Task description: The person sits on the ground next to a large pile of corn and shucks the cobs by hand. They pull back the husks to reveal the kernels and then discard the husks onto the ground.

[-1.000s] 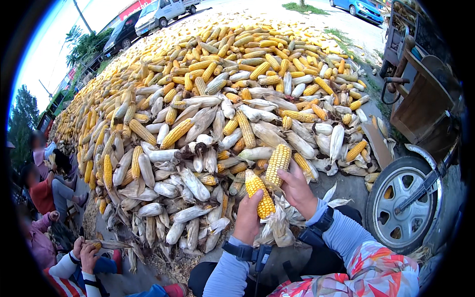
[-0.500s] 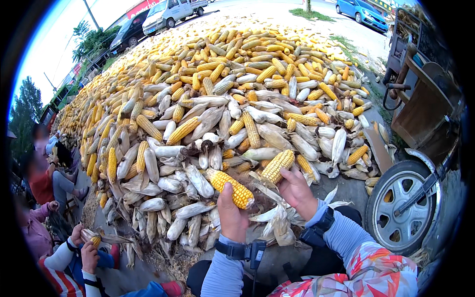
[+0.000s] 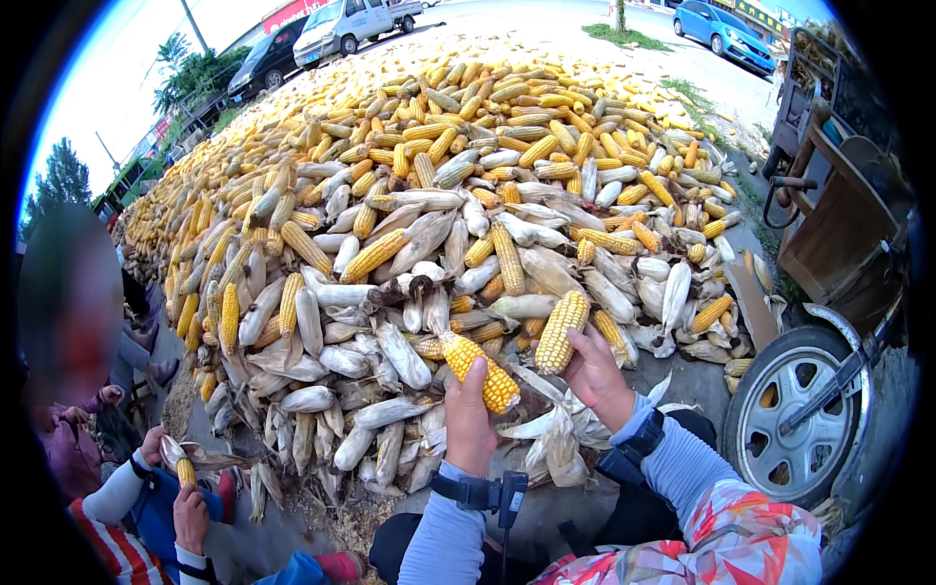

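A bare yellow ear of corn (image 3: 480, 372) is gripped in my left hand (image 3: 470, 427), its tip slanting down to the right. Close beside it, my right hand (image 3: 596, 382) has its fingers closed on a second ear of corn (image 3: 564, 332), which stands nearly upright with its kernels exposed. The two ears are apart. Loose pale husks (image 3: 556, 450) lie below and between my hands. Just beyond spreads a large pile of corn (image 3: 390, 234), with unhusked ears (image 3: 395, 353) nearest me and bare yellow ears higher up.
A co-worker's hands (image 3: 189, 515) hold a partly husked ear (image 3: 185, 471) at lower left. Another person in a pink top (image 3: 73, 448) sits behind. A cart with a spoked wheel (image 3: 795, 414) stands close on my right. Parked vehicles (image 3: 351, 27) line the far side.
The ear in my right hand has tipped more upright, and the husk strips seen at its base no longer show there. My left hand keeps its ear. The co-worker's ear now points downward.
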`<state>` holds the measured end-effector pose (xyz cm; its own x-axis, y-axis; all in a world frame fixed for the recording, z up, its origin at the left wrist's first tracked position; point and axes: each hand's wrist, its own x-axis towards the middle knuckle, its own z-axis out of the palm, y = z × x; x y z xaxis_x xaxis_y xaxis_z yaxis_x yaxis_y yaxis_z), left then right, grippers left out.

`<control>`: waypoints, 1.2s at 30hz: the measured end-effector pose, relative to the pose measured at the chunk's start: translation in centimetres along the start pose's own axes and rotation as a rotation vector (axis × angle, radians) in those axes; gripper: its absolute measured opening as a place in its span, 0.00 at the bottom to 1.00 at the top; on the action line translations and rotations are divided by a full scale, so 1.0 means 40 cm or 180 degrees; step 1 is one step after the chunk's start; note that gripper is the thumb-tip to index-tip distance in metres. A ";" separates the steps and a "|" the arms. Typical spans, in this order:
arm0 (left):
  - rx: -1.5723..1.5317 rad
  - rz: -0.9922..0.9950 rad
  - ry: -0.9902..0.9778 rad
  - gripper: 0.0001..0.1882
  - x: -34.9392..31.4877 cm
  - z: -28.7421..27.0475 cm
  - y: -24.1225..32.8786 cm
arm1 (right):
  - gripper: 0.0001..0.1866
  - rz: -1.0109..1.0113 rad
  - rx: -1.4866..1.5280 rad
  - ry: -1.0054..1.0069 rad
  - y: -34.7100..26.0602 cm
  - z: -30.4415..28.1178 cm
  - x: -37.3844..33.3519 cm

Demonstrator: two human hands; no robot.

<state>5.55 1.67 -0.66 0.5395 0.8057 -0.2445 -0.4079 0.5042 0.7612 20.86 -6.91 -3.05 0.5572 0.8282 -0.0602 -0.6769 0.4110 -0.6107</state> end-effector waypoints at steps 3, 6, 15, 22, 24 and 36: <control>0.0018 0.0074 0.0060 0.15 -0.014 0.016 0.020 | 0.24 0.0173 -0.0143 0.0161 0.013 -0.012 0.002; -0.0051 0.0209 0.0171 0.14 0.000 -0.001 0.037 | 0.26 0.0592 -0.0384 0.0309 0.032 -0.028 0.000; -0.0133 0.0220 0.0234 0.14 0.020 -0.017 0.051 | 0.30 0.3348 -0.2952 -0.1610 0.273 -0.162 -0.208; -0.0248 0.0269 0.0289 0.15 0.019 -0.047 0.088 | 0.26 0.2499 -0.4728 -0.1823 0.114 -0.214 0.036; -0.0224 0.0307 0.0365 0.15 0.013 -0.061 0.103 | 0.22 0.1084 -0.2424 0.0213 -0.074 -0.069 0.222; 0.0001 0.0308 0.0383 0.14 0.006 -0.044 0.072 | 0.17 0.0260 -0.2626 -0.0570 -0.099 0.175 0.120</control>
<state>3.22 3.87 0.40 0.4054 0.8820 -0.2402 -0.4535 0.4222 0.7849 22.86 -1.88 4.59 0.3901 0.9196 -0.0455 -0.1051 -0.0046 -0.9944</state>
